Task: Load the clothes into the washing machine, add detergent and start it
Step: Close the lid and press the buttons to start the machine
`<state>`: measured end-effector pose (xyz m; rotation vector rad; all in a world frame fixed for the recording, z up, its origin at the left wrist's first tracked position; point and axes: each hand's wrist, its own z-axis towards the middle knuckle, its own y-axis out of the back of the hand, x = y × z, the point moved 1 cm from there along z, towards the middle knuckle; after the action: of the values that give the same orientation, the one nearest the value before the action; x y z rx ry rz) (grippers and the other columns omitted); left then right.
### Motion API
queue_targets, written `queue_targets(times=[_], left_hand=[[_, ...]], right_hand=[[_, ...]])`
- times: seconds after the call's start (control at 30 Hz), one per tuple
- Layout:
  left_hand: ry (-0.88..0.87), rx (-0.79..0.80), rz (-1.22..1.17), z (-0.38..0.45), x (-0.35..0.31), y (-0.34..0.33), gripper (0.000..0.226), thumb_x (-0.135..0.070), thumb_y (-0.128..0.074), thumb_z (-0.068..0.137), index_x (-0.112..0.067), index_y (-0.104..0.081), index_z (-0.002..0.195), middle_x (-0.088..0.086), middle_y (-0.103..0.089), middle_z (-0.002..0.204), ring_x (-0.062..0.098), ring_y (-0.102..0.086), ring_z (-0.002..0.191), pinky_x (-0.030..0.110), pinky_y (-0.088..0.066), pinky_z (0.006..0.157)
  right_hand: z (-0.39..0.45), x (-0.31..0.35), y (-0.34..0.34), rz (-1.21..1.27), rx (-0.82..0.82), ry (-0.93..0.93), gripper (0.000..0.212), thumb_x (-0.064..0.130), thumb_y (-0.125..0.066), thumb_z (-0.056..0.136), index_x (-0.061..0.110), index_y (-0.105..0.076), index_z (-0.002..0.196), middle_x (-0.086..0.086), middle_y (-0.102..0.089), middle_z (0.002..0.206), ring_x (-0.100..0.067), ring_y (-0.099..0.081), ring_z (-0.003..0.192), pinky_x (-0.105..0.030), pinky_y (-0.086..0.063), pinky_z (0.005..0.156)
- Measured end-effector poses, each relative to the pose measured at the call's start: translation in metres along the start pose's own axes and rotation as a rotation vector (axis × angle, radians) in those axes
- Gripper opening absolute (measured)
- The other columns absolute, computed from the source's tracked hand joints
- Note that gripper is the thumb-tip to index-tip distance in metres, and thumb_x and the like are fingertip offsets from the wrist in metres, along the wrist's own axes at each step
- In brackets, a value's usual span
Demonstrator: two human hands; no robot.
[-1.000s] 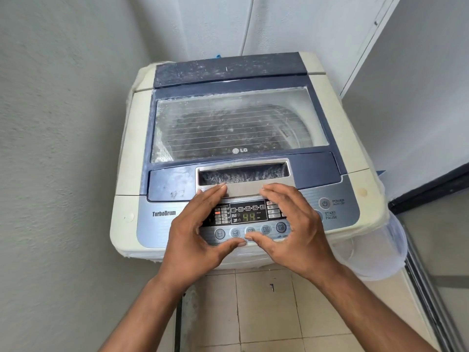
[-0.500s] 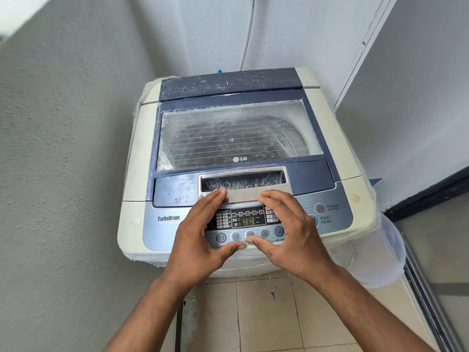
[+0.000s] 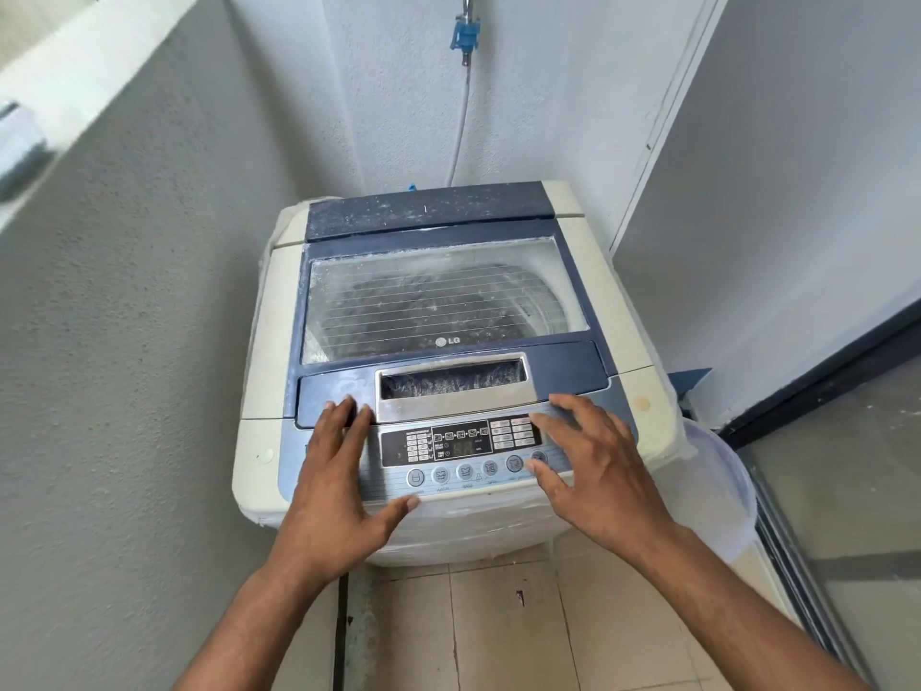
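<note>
A cream and blue top-loading washing machine [image 3: 264, 351] stands in the corner, its glass lid [image 3: 438, 301] closed over a dark load inside. The control panel [image 3: 461, 443] at the front edge shows a dim display and a row of round buttons. My left hand [image 3: 339, 486] lies flat on the panel's left end, fingers spread and reaching the lid's front edge. My right hand [image 3: 593, 471] hovers with its fingers apart over the panel's right end, its thumb near the rightmost round button. Neither hand holds anything.
Grey walls close in on the left and behind. A hose with a blue tap fitting [image 3: 466, 37] runs down the back wall. A clear plastic tub [image 3: 722, 496] sits to the machine's right, beside a dark door sill [image 3: 822, 376]. Tiled floor [image 3: 498, 625] lies below.
Both hands have moved apart from the middle of the panel to its two ends. The green digits on the display no longer show brightly. The view has tilted up and back.
</note>
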<state>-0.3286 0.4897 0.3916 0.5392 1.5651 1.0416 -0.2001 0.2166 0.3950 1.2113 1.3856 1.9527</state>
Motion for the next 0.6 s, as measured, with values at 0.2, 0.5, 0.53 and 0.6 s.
queue_targets(times=[0.2, 0.5, 0.53, 0.6], left_hand=[[0.105, 0.022, 0.108, -0.002, -0.010, 0.015, 0.126, -0.080, -0.071, 0.069, -0.019, -0.021, 0.166, 0.002, -0.009, 0.175, 0.021, -0.005, 0.163, 0.043, -0.018, 0.131], [0.216, 0.114, 0.224, 0.008, -0.045, 0.034, 0.114, -0.062, -0.091, 0.063, -0.020, -0.036, 0.153, 0.008, -0.026, 0.169, 0.029, -0.022, 0.159, 0.046, -0.041, 0.118], [0.223, 0.121, 0.224, 0.008, -0.046, 0.034, 0.113, -0.060, -0.092, 0.063, -0.020, -0.037, 0.152, 0.008, -0.027, 0.169, 0.030, -0.021, 0.159, 0.047, -0.041, 0.118], [0.234, 0.130, 0.216, 0.007, -0.045, 0.035, 0.114, -0.057, -0.094, 0.063, -0.020, -0.037, 0.154, 0.007, -0.026, 0.170, 0.030, -0.019, 0.160, 0.048, -0.039, 0.119]], right_hand=[[-0.017, -0.016, 0.014, -0.114, 0.039, -0.021, 0.056, 0.036, -0.076, 0.087, 0.023, -0.062, 0.140, -0.005, -0.048, 0.149, -0.026, -0.046, 0.135, -0.051, -0.036, 0.117], [-0.035, -0.019, 0.022, -0.271, 0.039, -0.053, 0.059, 0.035, -0.079, 0.079, 0.027, -0.065, 0.136, 0.001, -0.053, 0.114, -0.020, -0.056, 0.107, -0.043, -0.048, 0.093], [-0.037, -0.018, 0.022, -0.279, 0.041, -0.051, 0.060, 0.035, -0.078, 0.078, 0.027, -0.065, 0.136, 0.001, -0.052, 0.111, -0.019, -0.056, 0.103, -0.042, -0.048, 0.089], [-0.042, -0.017, 0.020, -0.285, 0.042, -0.046, 0.062, 0.034, -0.077, 0.079, 0.026, -0.063, 0.139, 0.001, -0.052, 0.108, -0.020, -0.056, 0.100, -0.041, -0.047, 0.084]])
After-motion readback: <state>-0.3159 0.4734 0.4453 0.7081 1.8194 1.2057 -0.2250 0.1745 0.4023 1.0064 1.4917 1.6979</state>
